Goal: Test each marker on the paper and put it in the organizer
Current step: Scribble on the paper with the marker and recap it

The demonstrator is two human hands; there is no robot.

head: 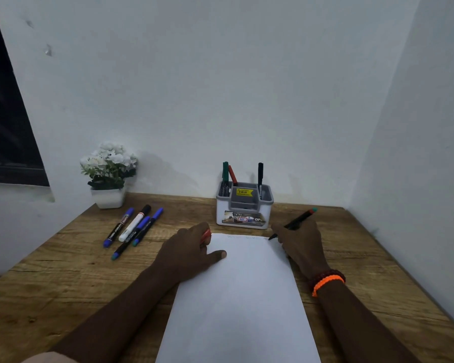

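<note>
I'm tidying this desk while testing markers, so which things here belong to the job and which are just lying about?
Job:
paper
marker in right hand
red cap in left hand
organizer with three markers
five loose markers

Just there:
potted white flowers
wristbands

The table (pixel 63 279) is rough-looking brown wood with dark lines. The paper (pixel 241 297) is smooth, matt and white. The organizer (pixel 244 208) is smooth grey and white plastic.
</note>
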